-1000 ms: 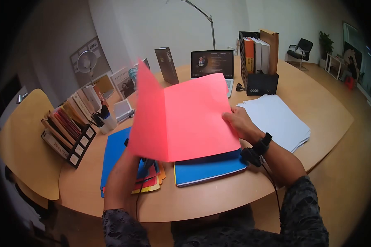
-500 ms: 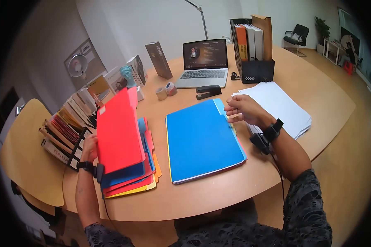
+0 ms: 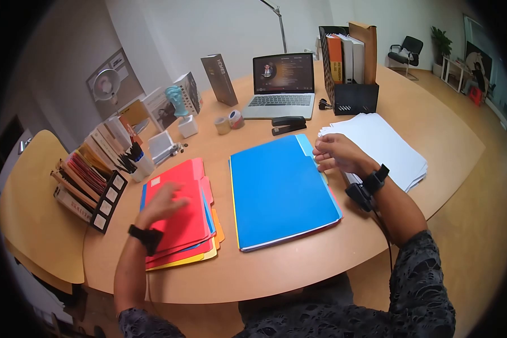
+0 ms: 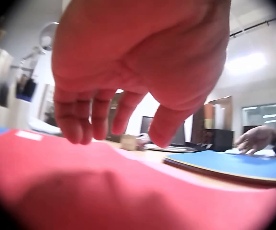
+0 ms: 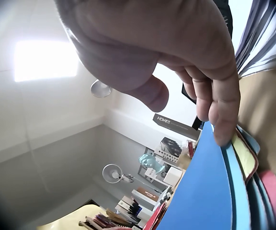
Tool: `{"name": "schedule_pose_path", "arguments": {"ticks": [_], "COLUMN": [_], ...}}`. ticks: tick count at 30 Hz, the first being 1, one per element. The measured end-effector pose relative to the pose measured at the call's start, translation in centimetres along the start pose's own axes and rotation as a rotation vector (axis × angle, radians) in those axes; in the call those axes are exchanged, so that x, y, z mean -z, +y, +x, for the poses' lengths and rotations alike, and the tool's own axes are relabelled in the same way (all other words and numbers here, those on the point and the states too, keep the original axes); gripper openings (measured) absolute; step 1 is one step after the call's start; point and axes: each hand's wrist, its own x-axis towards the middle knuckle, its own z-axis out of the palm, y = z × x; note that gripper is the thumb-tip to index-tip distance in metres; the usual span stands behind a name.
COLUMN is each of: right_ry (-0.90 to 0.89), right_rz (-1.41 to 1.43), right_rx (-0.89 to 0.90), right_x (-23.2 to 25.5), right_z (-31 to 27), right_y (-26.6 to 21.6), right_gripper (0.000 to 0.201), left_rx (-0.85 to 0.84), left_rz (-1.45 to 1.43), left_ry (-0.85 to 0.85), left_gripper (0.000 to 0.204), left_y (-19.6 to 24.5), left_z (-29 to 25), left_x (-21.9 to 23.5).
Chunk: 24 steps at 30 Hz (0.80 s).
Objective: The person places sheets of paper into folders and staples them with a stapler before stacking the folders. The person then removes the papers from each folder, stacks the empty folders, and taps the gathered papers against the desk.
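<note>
My left hand (image 3: 164,204) hovers low over a red folder (image 3: 187,226), its fingers loosely bent downward and nothing in them. That folder tops the left pile, where red, blue, yellow and orange edges show beneath; a small white label (image 3: 155,181) is near its far edge. At the right side of a second pile, topped by a blue folder (image 3: 281,191), is my right hand (image 3: 341,153). Its fingers are loosely curled beside the coloured tabs (image 5: 243,155), thumb apart, holding nothing. In the right wrist view the fingertips are right at the blue folder's edge.
A stack of white paper (image 3: 386,152) lies right of the blue pile. Behind stand a black stapler (image 3: 288,124), tape rolls (image 3: 228,122), a laptop (image 3: 281,101) and a black file holder (image 3: 355,98). A pen cup (image 3: 143,164) and book rack (image 3: 108,201) stand at left.
The open red folder held up by both hands was closed and carried left. It now lies on the left pile, released by the left hand, which has moved over it. The right hand stays beside the blue pile.
</note>
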Motion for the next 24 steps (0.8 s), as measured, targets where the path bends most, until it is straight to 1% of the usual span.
{"name": "schedule_pose_path", "arguments": {"ticks": [1,3,4,6,8,9,10,11,12,13,15,16,18,19,20,22,23,24], "right_ry": [-0.016,-0.030,-0.023,-0.006,-0.070,-0.069,-0.134,-0.199,-0.199,-0.199,-0.200,-0.175,-0.147,-0.121,-0.094,-0.099,-0.109,-0.119], "right_rz": [0.010,0.013,0.056,0.101,0.144,0.149,0.068,-0.012,-0.008,-0.006,-0.007,0.000,0.000,0.005,0.012,0.010,0.021,0.035], "right_rx": [0.008,0.016,0.038,0.062,0.064,0.062,0.085,0.109,0.108,0.138,0.167,0.189,0.221,0.249,0.276,0.285,0.299,0.311], "right_x": [0.1,0.0,-0.1,-0.2,-0.8,-1.2,-1.8,-2.2,-2.5,-2.8,-3.2,-3.4,-3.8,-4.0,-4.1,-4.2,-4.3,-4.5], "right_z": [0.2,0.3,0.3,0.0,-0.6,-0.7,-0.9,-1.0,-1.1,-1.3,-1.9,-2.3,-2.8,-3.1,-3.3,-3.4,-3.5,-3.6], "right_y": [0.2,0.5,0.6,0.3,-0.1,-0.1,0.1,0.2,0.0,-0.2,-0.6,-0.9,-1.5,-1.5,-1.6,-1.6,-1.6,-1.5], "right_gripper": [0.028,0.024,0.025,0.025,0.029,0.029,0.031,0.033,0.033,0.035,0.036,0.036,0.036,0.037,0.037,0.038,0.038,0.038], "left_rx": [-0.069,-0.354,-0.415,-0.341,-0.351,-0.354,-0.353,-0.387,-0.421,-0.421,-0.155,-0.157,0.045,0.088,0.079,0.071,0.066,0.112], "left_rz": [-0.118,-0.089,0.000,0.038,0.086,0.133,0.136,0.145,0.153,0.154,-0.303,-0.305,-0.719,-0.840,-0.840,-0.953,-0.950,-0.974], "left_ry": [-0.157,-0.346,-0.334,-0.368,-0.371,-0.370,-0.375,-0.367,-0.358,-0.361,-0.069,-0.066,-0.015,0.006,0.008,-0.192,-0.201,-0.164], "left_gripper": [0.065,0.069,0.077,0.079,0.080,0.081,0.081,0.079,0.077,0.077,0.064,0.064,0.057,0.051,0.051,0.036,0.036,0.028], "left_y": [3.8,8.0,8.8,10.6,11.5,11.7,11.5,11.0,10.6,10.3,9.5,8.8,7.9,8.5,8.6,8.5,8.2,7.8], "left_z": [0.5,1.8,1.9,2.2,2.3,2.4,2.9,3.8,4.9,6.1,8.7,10.2,12.8,13.4,14.1,15.8,16.6,17.1], "left_x": [-0.6,-2.6,-4.4,-5.0,-4.8,-4.8,-4.5,-3.9,-3.4,-3.2,-3.0,-3.2,-3.7,-3.9,-3.9,-4.5,-5.0,-5.5]}}
